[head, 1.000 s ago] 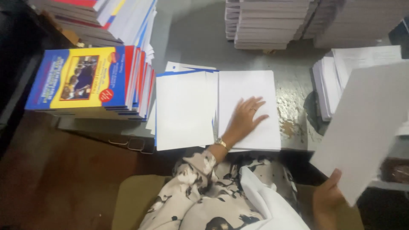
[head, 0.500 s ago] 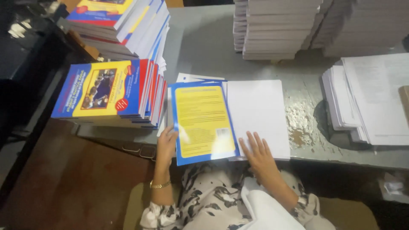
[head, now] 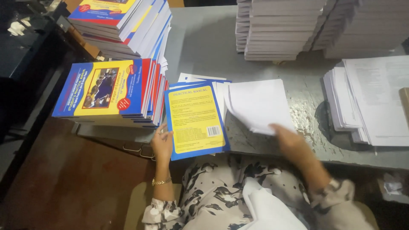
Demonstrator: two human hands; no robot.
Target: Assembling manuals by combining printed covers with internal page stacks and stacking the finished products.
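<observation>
A book with a blue and yellow cover (head: pixel 195 120) lies on the near edge of the grey table (head: pixel 204 47), back cover up. My left hand (head: pixel 162 144) grips its lower left corner. My right hand (head: pixel 289 137) is lifting a bundle of white sheets (head: pixel 259 104) off the right side of the book; the sheets curl upward. More white and blue-edged sheets (head: pixel 198 78) stick out from under the book at the top.
Stacks of finished blue, yellow and red books (head: pixel 111 89) stand at the left, with a second pile (head: pixel 121 21) behind. Tall piles of white printed sections (head: pixel 272 25) fill the back. A pile of loose printed sheets (head: pixel 375 102) lies at the right.
The yellow cover was folded over the white pages. My left hand moved to the book's lower left corner, and my right hand came up and lifted the white sheets on the right.
</observation>
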